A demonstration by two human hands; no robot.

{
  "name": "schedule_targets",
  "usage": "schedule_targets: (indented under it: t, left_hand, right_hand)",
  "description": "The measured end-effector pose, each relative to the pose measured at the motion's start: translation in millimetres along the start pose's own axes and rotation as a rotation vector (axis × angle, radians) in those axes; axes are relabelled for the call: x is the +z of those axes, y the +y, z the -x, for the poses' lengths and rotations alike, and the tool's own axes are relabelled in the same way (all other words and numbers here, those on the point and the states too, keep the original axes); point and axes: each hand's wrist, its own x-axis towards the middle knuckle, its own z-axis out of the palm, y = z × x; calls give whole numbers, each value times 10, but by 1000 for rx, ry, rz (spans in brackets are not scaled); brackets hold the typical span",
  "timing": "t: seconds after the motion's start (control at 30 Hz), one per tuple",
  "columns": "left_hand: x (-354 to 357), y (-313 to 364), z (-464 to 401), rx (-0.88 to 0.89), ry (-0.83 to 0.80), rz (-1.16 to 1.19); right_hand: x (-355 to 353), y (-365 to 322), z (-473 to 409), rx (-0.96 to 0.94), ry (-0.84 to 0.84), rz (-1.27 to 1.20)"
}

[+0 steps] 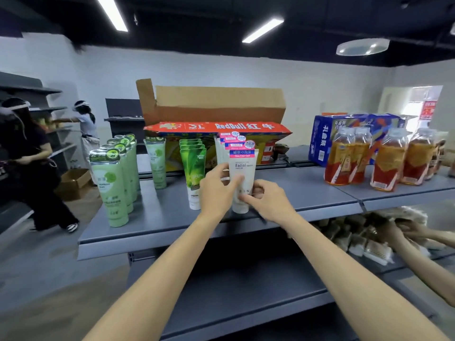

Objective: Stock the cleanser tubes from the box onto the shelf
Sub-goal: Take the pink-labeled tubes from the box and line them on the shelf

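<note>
Cleanser tube, white with pink header, upright at front of its row on grey shelf. Left hand and right hand both pinch its lower body. Opened cardboard box stands behind.

Place: a shop being stocked.
Evidence: grey retail shelf with rows of cleanser tubes, bottled drinks, opened cardboard box.

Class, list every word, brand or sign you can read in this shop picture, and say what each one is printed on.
"RedBull", with Chinese characters: red flap of the cardboard box.
"Facial": front white cleanser tube, held by both hands.
"Glow Clean Care", roughly: that tube's pink band; small, uncertain.
"FRESH": green-and-white tube.
Chinese characters: blue carton.
Pale green tubes, bottles, red door sign: too blurred.
</note>
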Motion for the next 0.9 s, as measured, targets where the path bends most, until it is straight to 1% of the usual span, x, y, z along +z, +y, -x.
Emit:
schedule_targets:
  t: [0.13,0.27,0.47,0.9]
  left_hand:
    - [93,-46,-78,-21,27,-15]
    - [131,-89,-124,-3,54,-59]
    - [170,-143,-169,4,81,-104]
    - [184,-88,-169,8,84,-120]
  right_hand:
    - [-4,62,-147,31,-12,-27]
    - [-15,101,-253,34,-38,-41]
    - [-11,142,-354,34,-62,-15]
    - [-30,130,-390,51,-89,-13]
